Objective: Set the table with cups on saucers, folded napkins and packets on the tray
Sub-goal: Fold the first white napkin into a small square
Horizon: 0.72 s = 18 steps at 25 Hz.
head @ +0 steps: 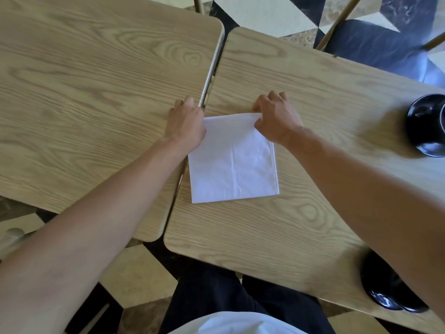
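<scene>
A white napkin, folded to a rough square, lies flat on the right wooden table close to the gap between the two tables. My left hand pinches its far left corner. My right hand pinches its far right corner between thumb and fingers. A black cup on a black saucer stands at the right edge of that table. Another black cup and saucer sits near the table's front right corner, partly hidden by my right forearm.
A second wooden table adjoins on the left, with a narrow gap between the two tops. A dark blue chair seat stands beyond the right table. The floor is black, white and brown checkered tile.
</scene>
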Each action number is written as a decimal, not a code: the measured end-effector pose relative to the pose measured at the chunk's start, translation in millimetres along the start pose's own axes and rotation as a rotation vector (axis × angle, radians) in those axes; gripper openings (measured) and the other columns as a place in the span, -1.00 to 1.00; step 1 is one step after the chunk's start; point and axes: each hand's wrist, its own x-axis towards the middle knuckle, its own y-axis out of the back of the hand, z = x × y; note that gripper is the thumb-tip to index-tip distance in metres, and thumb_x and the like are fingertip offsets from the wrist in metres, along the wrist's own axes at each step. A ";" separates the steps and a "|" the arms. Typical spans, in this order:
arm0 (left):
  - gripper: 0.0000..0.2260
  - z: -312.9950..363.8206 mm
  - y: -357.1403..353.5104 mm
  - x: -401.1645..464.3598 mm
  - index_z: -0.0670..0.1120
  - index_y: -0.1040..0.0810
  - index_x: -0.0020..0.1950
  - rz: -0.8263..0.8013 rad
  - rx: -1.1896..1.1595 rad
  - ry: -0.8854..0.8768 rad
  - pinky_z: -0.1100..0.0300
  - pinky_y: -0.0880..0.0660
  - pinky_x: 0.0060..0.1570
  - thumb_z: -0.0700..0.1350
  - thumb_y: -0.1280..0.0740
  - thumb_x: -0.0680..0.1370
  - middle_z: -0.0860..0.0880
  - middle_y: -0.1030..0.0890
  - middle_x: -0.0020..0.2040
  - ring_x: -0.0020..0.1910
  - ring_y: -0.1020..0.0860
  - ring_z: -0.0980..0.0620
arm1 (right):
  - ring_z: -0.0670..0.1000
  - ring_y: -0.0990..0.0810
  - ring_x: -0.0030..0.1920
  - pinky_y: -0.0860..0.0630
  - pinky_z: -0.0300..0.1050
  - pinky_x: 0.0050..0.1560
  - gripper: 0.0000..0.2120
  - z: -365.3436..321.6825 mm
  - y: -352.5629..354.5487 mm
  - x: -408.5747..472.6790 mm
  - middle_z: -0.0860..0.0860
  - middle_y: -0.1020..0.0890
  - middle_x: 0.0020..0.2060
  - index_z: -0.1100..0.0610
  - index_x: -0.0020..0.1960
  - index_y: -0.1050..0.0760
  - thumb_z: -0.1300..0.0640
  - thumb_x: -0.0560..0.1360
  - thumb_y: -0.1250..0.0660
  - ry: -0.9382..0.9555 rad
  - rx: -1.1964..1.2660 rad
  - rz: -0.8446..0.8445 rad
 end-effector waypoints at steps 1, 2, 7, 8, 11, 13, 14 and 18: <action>-0.82 0.8 2.1 1.3 -0.21 -0.60 0.11 -0.020 -0.005 0.005 -0.11 -0.44 0.17 -0.18 -0.35 0.54 -0.20 -0.47 0.19 0.21 -0.43 -0.26 | 0.22 -0.42 0.26 -0.38 0.01 0.22 -0.68 1.1 2.4 2.1 0.16 -0.52 0.17 0.14 0.21 -0.56 0.21 0.47 -0.29 0.001 -0.018 -0.022; -0.82 0.3 4.7 2.8 -0.20 -0.60 0.09 -0.037 -0.012 0.008 -0.11 -0.45 0.17 -0.16 -0.37 0.53 -0.20 -0.47 0.19 0.21 -0.42 -0.26 | 0.23 -0.44 0.23 -0.37 0.01 0.20 -0.70 2.5 4.6 3.9 0.17 -0.52 0.17 0.15 0.19 -0.58 0.19 0.47 -0.30 0.004 -0.038 -0.040; -0.85 -9.3 18.2 6.1 -0.20 -0.62 -0.01 -0.114 0.001 -0.079 -0.09 -0.53 0.04 -0.18 -0.34 0.48 -0.21 -0.63 0.06 0.10 -0.55 -0.26 | 0.21 -0.56 0.05 -0.40 -0.06 -0.06 -0.79 15.3 14.0 2.1 0.11 -0.59 0.06 0.15 0.08 -0.59 0.13 0.48 -0.34 0.096 -0.005 -0.083; -0.86 -10.1 22.8 4.5 -0.19 -0.62 -0.02 -0.126 -0.020 -0.083 -0.08 -0.54 0.01 -0.17 -0.34 0.48 -0.20 -0.64 0.04 0.08 -0.57 -0.25 | 0.19 -0.59 0.01 -0.39 -0.09 -0.14 -0.82 17.6 18.9 0.8 0.07 -0.62 -0.01 0.13 0.05 -0.60 0.14 0.48 -0.34 0.102 0.040 -0.100; -0.89 -10.0 41.6 -5.6 -0.16 -0.65 -0.05 -0.091 -0.138 -0.126 0.01 -0.49 -0.07 -0.20 -0.36 0.47 -0.18 -0.67 -0.02 0.04 -0.58 -0.22 | 0.06 -0.58 -0.10 -0.33 -0.16 -0.20 -0.88 25.2 39.0 -10.0 -0.02 -0.64 -0.16 0.08 0.02 -0.64 0.15 0.50 -0.38 0.104 0.131 -0.105; -0.88 -5.6 62.2 -11.7 -0.17 -0.67 -0.06 -0.056 -0.210 -0.167 0.05 -0.42 -0.10 -0.23 -0.35 0.48 -0.15 -0.68 -0.07 0.00 -0.58 -0.20 | -0.01 -0.58 -0.12 -0.38 -0.20 -0.24 -0.91 32.1 58.2 -22.5 -0.08 -0.65 -0.18 0.05 0.01 -0.67 0.13 0.52 -0.43 0.080 0.207 -0.052; -0.88 -2.3 74.4 -15.7 -0.18 -0.68 -0.06 -0.040 -0.232 -0.186 0.07 -0.40 -0.13 -0.23 -0.36 0.49 -0.13 -0.67 -0.10 -0.02 -0.59 -0.19 | -0.05 -0.58 -0.14 -0.41 -0.27 -0.25 -0.92 35.3 68.4 -31.1 -0.11 -0.65 -0.20 0.04 0.00 -0.68 0.12 0.52 -0.44 0.067 0.252 -0.008; -0.92 13.0 129.0 -42.8 -0.18 -0.71 -0.07 0.173 -0.312 -0.419 0.22 -0.25 -0.21 -0.24 -0.42 0.50 -0.10 -0.62 -0.17 -0.15 -0.58 -0.13 | -0.13 -0.60 -0.15 -0.44 -0.42 -0.14 -0.91 42.6 117.9 -77.6 -0.19 -0.64 -0.22 0.05 0.01 -0.69 0.10 0.54 -0.42 0.094 0.373 0.303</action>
